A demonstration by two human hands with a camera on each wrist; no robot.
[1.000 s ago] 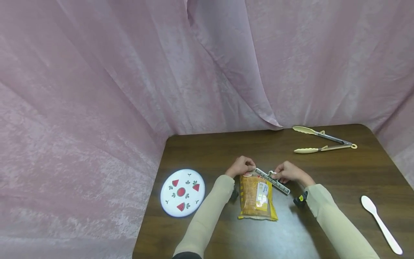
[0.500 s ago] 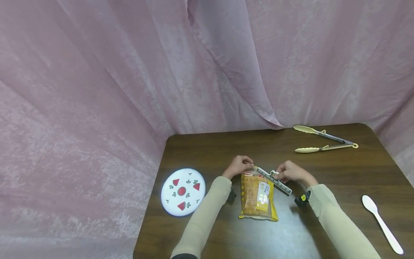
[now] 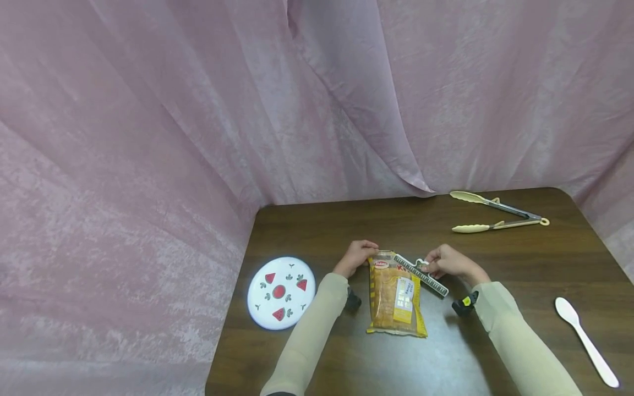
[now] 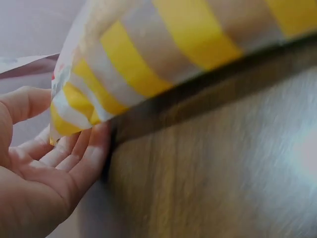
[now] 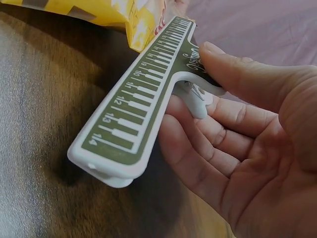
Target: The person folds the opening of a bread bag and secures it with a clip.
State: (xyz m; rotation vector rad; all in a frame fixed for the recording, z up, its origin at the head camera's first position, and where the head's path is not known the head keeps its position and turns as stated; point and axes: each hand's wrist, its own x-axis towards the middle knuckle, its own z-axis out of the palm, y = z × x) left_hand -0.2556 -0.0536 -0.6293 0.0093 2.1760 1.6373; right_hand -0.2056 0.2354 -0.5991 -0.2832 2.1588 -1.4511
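A clear-and-yellow bag of bread (image 3: 391, 300) lies on the table in front of me, a white label on its face. At its top left corner is my left hand (image 3: 355, 257); in the left wrist view the thumb and fingers (image 4: 74, 153) hold the yellow-striped corner (image 4: 79, 106). My right hand (image 3: 451, 263) pinches the handle of a white bag clip (image 5: 133, 99) printed with a piano keyboard. The clip slants across the bag's top right corner in the head view. Whether its jaws have the plastic between them I cannot tell.
A round white plate (image 3: 264, 275) with watermelon pictures lies to the left. Yellow-tipped tongs (image 3: 515, 223) rest spread at the back right, and a white spoon (image 3: 586, 341) is at the right. Pink curtain (image 3: 342, 110) hangs behind the wooden table (image 3: 317, 225).
My left hand has moved left, from the clip's upper end to the bag's top left corner, and more of the bag's top edge shows. My right hand and the clip have shifted only slightly.
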